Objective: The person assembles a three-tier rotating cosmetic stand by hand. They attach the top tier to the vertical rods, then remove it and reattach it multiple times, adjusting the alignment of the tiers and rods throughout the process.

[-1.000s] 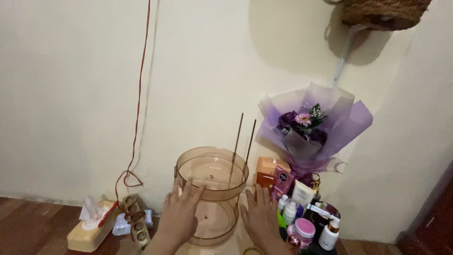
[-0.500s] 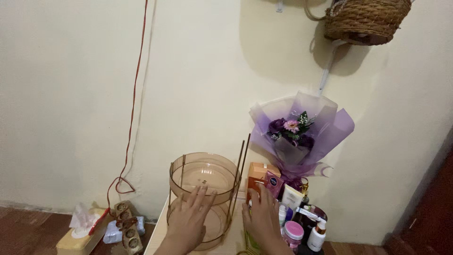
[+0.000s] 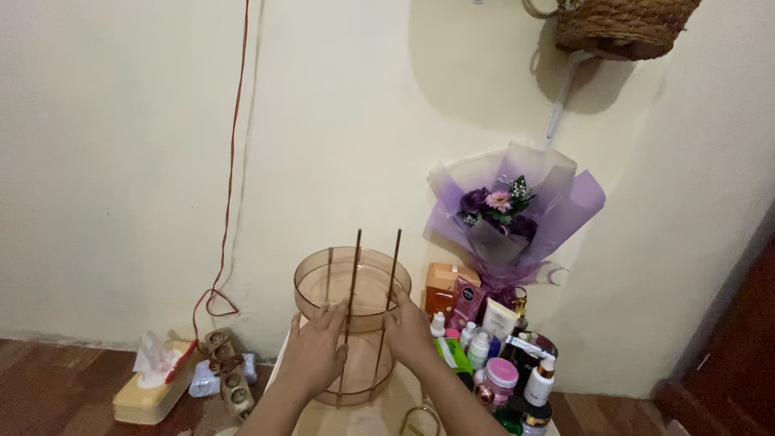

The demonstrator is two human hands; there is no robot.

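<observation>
Two palms pressed to a clear brown two-tier organiser (image 3: 353, 323) on the desk (image 3: 363, 420), left hand (image 3: 316, 355) and right hand (image 3: 409, 333) clasping opposite sides, steadying it upright | just right: crowded cosmetic bottles (image 3: 500, 371) | behind: purple bouquet (image 3: 508, 222) propped against wall | above: hanging wicker basket (image 3: 622, 24)

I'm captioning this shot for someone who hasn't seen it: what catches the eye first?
Both hands, left hand and right hand, grip a round two-tier amber see-through plastic rack at centre. To its right, a purple-wrapped flower bouquet leans on the cream wall above crowded cosmetic bottles.
</observation>
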